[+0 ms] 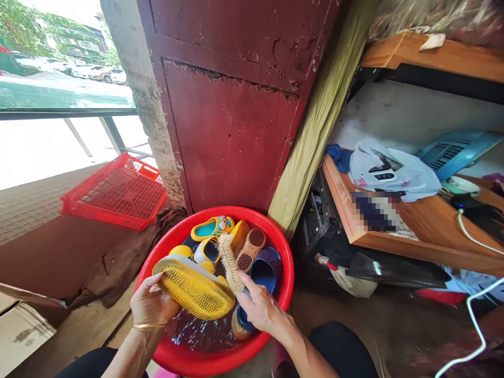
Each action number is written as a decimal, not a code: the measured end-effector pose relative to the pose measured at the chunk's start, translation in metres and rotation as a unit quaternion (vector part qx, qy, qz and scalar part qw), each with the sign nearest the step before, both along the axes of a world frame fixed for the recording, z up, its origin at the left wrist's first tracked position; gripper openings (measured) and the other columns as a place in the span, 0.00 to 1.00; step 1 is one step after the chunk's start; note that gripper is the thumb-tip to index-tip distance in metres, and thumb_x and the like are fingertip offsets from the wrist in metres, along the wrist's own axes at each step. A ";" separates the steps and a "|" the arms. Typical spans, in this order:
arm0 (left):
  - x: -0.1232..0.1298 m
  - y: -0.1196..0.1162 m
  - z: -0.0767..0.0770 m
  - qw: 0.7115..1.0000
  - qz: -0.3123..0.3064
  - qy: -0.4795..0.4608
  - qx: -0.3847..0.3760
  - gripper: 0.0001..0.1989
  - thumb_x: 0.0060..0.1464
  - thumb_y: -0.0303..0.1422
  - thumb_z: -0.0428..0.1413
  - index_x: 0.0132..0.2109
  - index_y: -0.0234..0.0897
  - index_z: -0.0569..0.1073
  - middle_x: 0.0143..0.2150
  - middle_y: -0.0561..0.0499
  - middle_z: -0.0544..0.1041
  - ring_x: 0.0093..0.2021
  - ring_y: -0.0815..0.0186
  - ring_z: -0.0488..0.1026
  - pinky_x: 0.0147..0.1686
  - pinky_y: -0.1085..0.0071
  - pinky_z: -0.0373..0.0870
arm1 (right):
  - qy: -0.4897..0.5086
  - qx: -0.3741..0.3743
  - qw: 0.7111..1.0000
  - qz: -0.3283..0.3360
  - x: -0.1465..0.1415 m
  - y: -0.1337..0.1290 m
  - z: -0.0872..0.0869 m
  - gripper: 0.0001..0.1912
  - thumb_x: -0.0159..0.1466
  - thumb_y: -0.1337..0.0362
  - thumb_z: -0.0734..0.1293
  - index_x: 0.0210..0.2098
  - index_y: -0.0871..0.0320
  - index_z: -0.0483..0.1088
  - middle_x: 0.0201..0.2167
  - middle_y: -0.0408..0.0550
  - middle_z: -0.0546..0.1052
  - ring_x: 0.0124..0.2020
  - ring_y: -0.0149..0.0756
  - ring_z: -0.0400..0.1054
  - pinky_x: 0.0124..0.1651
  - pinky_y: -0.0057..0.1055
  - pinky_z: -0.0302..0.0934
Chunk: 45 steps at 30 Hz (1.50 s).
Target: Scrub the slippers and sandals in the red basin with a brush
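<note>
My left hand (pixel 151 302) grips a yellow shoe (pixel 199 289) by one end, its zigzag-patterned sole tilted up toward me. In my right hand (pixel 262 310) is a scrub brush (pixel 230 260) with pale bristles, held just right of the shoe. Both are above a red basin (pixel 287 278) of dark water. Several shoes lie in it: a yellow and teal clog (pixel 212 227) at the back, a tan shoe with brown sole patches (pixel 252 248), and a dark blue shoe (pixel 264 273) at the right. A tan and blue shoe (pixel 239 325) is partly hidden beneath my right hand.
A red plastic crate (pixel 118 189) sits on the left, beside a brown cloth (pixel 114 273). The dark red door (pixel 236 131) stands behind the basin. At the right, a wooden shelf (pixel 429 231) holds plastic bags and a blue fan (pixel 460 152); a white cable (pixel 474 320) hangs down.
</note>
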<state>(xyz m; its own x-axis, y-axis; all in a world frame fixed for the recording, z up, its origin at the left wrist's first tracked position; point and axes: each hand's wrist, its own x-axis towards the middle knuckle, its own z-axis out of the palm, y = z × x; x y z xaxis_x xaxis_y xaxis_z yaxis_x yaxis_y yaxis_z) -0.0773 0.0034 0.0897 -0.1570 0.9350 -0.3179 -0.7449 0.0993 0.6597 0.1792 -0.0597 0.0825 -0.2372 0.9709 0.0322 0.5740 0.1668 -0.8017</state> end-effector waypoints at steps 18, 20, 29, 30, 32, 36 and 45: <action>0.008 -0.008 -0.008 0.941 -0.236 0.232 0.069 0.14 0.38 0.34 0.62 0.36 0.38 0.77 0.32 0.51 0.79 0.35 0.58 0.76 0.37 0.66 0.74 | 0.165 0.035 0.963 -0.210 0.024 0.036 -0.028 0.35 0.64 0.52 0.67 0.67 0.58 0.59 0.39 0.49 0.81 0.37 0.39 0.76 0.38 0.32 0.73; 0.006 -0.011 -0.012 0.896 -0.265 0.343 0.099 0.12 0.39 0.33 0.61 0.36 0.38 0.76 0.29 0.53 0.77 0.31 0.62 0.72 0.33 0.69 0.71 | 0.107 0.071 0.970 -0.208 0.027 0.043 -0.031 0.33 0.66 0.56 0.65 0.68 0.58 0.59 0.49 0.53 0.80 0.49 0.43 0.75 0.51 0.36 0.71; 0.009 -0.013 -0.041 0.756 -0.253 0.577 0.176 0.17 0.47 0.44 0.59 0.43 0.41 0.76 0.33 0.51 0.80 0.34 0.59 0.75 0.35 0.69 0.70 | -0.122 0.135 0.980 -0.081 0.007 0.045 -0.044 0.33 0.67 0.71 0.59 0.71 0.54 0.56 0.63 0.54 0.71 0.60 0.41 0.69 0.61 0.37 0.65; 0.010 -0.012 -0.045 0.741 -0.253 0.599 0.171 0.16 0.49 0.45 0.58 0.41 0.41 0.76 0.32 0.51 0.79 0.34 0.59 0.75 0.35 0.69 0.70 | -0.158 0.116 0.978 -0.072 0.005 0.044 -0.043 0.33 0.67 0.71 0.59 0.71 0.53 0.55 0.62 0.54 0.71 0.57 0.42 0.71 0.59 0.37 0.67; 0.012 -0.011 -0.053 0.707 -0.253 0.643 0.152 0.12 0.52 0.44 0.55 0.39 0.43 0.75 0.29 0.51 0.79 0.32 0.59 0.75 0.35 0.68 0.68 | -0.231 0.074 0.968 -0.068 0.002 0.040 -0.039 0.35 0.68 0.71 0.59 0.73 0.49 0.53 0.60 0.55 0.72 0.51 0.43 0.75 0.53 0.36 0.70; 0.018 -0.016 -0.074 0.677 -0.255 0.681 0.116 0.08 0.55 0.40 0.53 0.37 0.44 0.73 0.27 0.51 0.77 0.30 0.58 0.76 0.36 0.68 0.67 | -0.332 0.051 0.940 -0.060 -0.017 0.016 -0.041 0.37 0.68 0.72 0.58 0.73 0.46 0.50 0.57 0.58 0.74 0.46 0.46 0.76 0.49 0.40 0.71; 0.032 -0.025 -0.081 0.638 -0.252 0.719 0.116 0.09 0.57 0.40 0.53 0.38 0.43 0.74 0.31 0.46 0.80 0.37 0.53 0.79 0.37 0.66 0.67 | -0.384 0.092 0.917 -0.046 -0.041 -0.028 -0.055 0.38 0.65 0.76 0.58 0.72 0.46 0.54 0.51 0.57 0.78 0.43 0.47 0.76 0.48 0.45 0.71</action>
